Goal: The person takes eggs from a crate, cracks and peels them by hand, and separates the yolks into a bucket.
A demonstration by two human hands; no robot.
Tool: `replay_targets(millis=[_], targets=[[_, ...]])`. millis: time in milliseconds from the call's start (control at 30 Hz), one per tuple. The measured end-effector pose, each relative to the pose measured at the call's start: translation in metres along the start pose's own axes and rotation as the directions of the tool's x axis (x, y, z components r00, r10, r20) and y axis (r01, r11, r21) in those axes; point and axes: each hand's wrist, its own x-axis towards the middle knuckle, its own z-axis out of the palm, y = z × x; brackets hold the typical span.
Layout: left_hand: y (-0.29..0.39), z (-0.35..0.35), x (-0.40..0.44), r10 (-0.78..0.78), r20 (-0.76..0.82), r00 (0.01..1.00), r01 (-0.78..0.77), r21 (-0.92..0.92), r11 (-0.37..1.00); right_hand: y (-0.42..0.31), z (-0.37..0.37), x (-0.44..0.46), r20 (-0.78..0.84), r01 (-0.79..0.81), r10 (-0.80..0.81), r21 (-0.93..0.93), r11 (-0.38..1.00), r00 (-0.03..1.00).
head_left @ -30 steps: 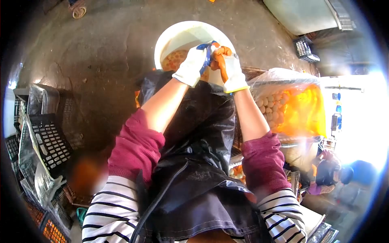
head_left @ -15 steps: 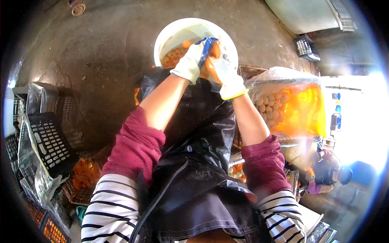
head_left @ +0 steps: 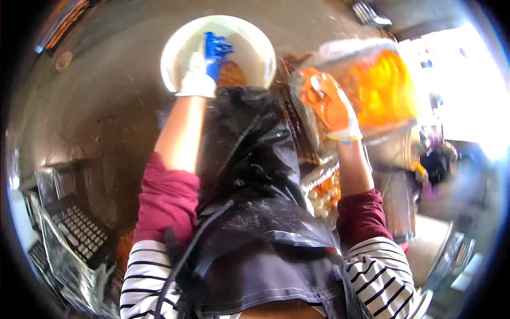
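Note:
My left hand (head_left: 211, 64), in a white glove with blue-coated fingers, is over the white bucket (head_left: 169, 58). Its fingers are loosely bent and apart, with nothing visible in them. Inside the bucket lies an orange-brown mass (head_left: 232, 75). Over the left part of a plastic-lined container (head_left: 366, 49) is my right hand (head_left: 325, 101), in a white glove with orange coating. Its fingers curve, but blur hides whether anything is between them. Bright orange-yellow plastic or contents (head_left: 390, 87) show in that container; the part under my right hand is hidden.
A black apron (head_left: 249, 159) covers my lap in front of the bucket. At my left stand black slotted crates (head_left: 79, 231) with clear plastic sheeting. To my right are a bag of pale and orange pieces (head_left: 324, 196) and another person (head_left: 438, 162), blurred.
Both hands were together above the bucket and have separated. The left stays over the bucket; the right has moved right to the plastic-lined container. The whole view has shifted.

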Motion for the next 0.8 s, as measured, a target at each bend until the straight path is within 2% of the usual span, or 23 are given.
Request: replay_targets(millis=[33,67,100,133,167,200,233,267,300,333,367,400,433,467,500,533,567,600,633,667,700,733,800], targets=[[-0.002,-0.002,0.001,0.017,0.005,1.0,-0.017,0.029,0.999,-0.005,-0.01,-0.033,-0.125,0.005,-0.013,-0.065,0.998,0.992],[0.004,0.002,-0.003,-0.01,-0.018,1.0,0.012,0.114,0.993,-0.003,-0.054,-0.058,-0.146,-0.087,0.077,-0.064,0.994,0.986],[0.001,-0.007,0.002,-0.03,0.034,0.999,0.026,0.106,0.994,0.007,-0.089,-0.093,-0.267,-0.051,0.044,-0.021,0.998,0.963],[-0.004,-0.01,0.007,-0.042,0.081,0.996,0.034,0.099,0.994,0.023,-0.135,-0.126,-0.272,0.034,0.029,0.224,0.974,0.962],[0.003,0.0,0.0,-0.097,0.058,0.994,0.09,0.117,0.989,0.038,-0.176,-0.156,-0.344,-0.019,0.066,0.137,0.99,0.937],[0.0,0.004,-0.001,-0.094,0.063,0.994,0.084,0.135,0.987,0.047,-0.198,-0.188,-0.445,-0.142,0.087,-0.091,0.986,0.891],[-0.002,0.006,-0.001,-0.088,0.068,0.994,0.076,0.156,0.985,0.055,-0.219,-0.22,-0.541,-0.3,0.107,-0.282,0.911,0.834],[0.001,0.007,-0.002,-0.076,0.07,0.995,0.062,0.178,0.982,0.082,-0.265,-0.244,-0.658,-0.582,-0.033,-0.688,0.434,0.753],[0.011,0.0,-0.004,-0.101,0.214,0.972,0.087,0.073,0.994,0.106,-0.307,-0.269,-0.737,-0.717,-0.131,-0.676,0.17,0.663],[0.022,-0.005,-0.008,-0.123,0.353,0.927,0.14,-0.021,0.99,0.096,-0.288,-0.259,-0.76,-0.66,-0.246,-0.646,0.383,0.601],[0.006,-0.011,0.008,-0.167,0.242,0.956,0.155,0.068,0.986,0.081,-0.248,-0.239,-0.778,-0.469,-0.326,-0.596,0.652,0.537],[-0.01,-0.017,0.015,-0.209,0.131,0.969,0.188,0.158,0.969,0.066,-0.212,-0.216,-0.782,-0.259,-0.354,-0.534,0.805,0.512],[-0.016,-0.026,0.016,-0.142,0.24,0.96,0.089,0.216,0.972,0.051,-0.178,-0.19,-0.761,-0.11,-0.389,-0.511,0.852,0.52],[-0.022,-0.028,0.017,-0.119,0.267,0.956,0.039,0.284,0.958,0.036,-0.162,-0.169,-0.688,-0.129,-0.337,-0.531,0.838,0.642],[-0.026,-0.031,0.017,-0.094,0.292,0.952,-0.015,0.35,0.937,0.036,-0.155,-0.146,-0.548,-0.169,-0.468,-0.755,0.634,0.694],[-0.025,-0.033,0.016,-0.068,0.313,0.947,-0.071,0.413,0.908,0.036,-0.148,-0.122,-0.386,-0.19,-0.58,-0.909,0.37,0.718],[-0.018,-0.027,0.013,-0.175,0.153,0.973,0.122,0.302,0.946,0.031,-0.119,-0.1,-0.442,-0.183,-0.516,-0.86,0.477,0.734],[-0.016,-0.026,0.01,-0.179,0.175,0.968,0.122,0.292,0.948,0.043,-0.139,-0.079,-0.45,-0.207,-0.355,-0.81,0.549,0.82],[-0.015,-0.027,0.007,-0.182,0.197,0.963,0.122,0.283,0.951,0.046,-0.136,-0.055,-0.401,-0.295,-0.235,-0.875,0.383,0.885],[-0.006,-0.014,-0.003,-0.183,0.219,0.958,0.12,0.274,0.954,0.049,-0.134,-0.031,-0.344,-0.32,-0.11,-0.928,0.193,0.932],[0.006,-0.003,-0.014,-0.264,0.109,0.958,0.223,0.295,0.929,0.05,-0.132,-0.013,-0.213,-0.2,0.029,-0.951,-0.235,0.977],[0.015,0.016,-0.028,-0.222,0.078,0.972,0.192,0.278,0.941,0.048,-0.131,0.005,-0.138,0.013,0.204,-0.8,-0.6,0.969],[0.025,0.039,-0.042,-0.137,0.014,0.99,0.129,0.247,0.96,0.097,-0.167,0.044,-0.18,-0.125,0.08,-0.882,-0.455,0.98]])
